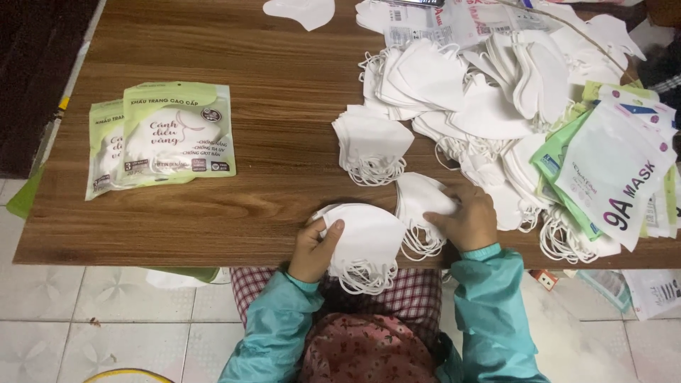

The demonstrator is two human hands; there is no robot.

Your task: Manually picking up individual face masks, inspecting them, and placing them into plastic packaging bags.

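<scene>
My left hand (317, 250) grips a small stack of folded white face masks (365, 241) at the near edge of the wooden table (269, 128), ear loops hanging over the edge. My right hand (468, 221) rests on another white mask (420, 200) just to the right, fingers pressing it down. A further neat stack of white masks (370, 143) sits behind them. Both arms wear teal sleeves.
A large loose heap of white masks (489, 85) covers the table's right half. Printed empty mask pouches (617, 167) are piled at the far right. Two filled green-and-white mask packets (163, 138) lie at the left. A single mask (301, 10) lies at the far edge.
</scene>
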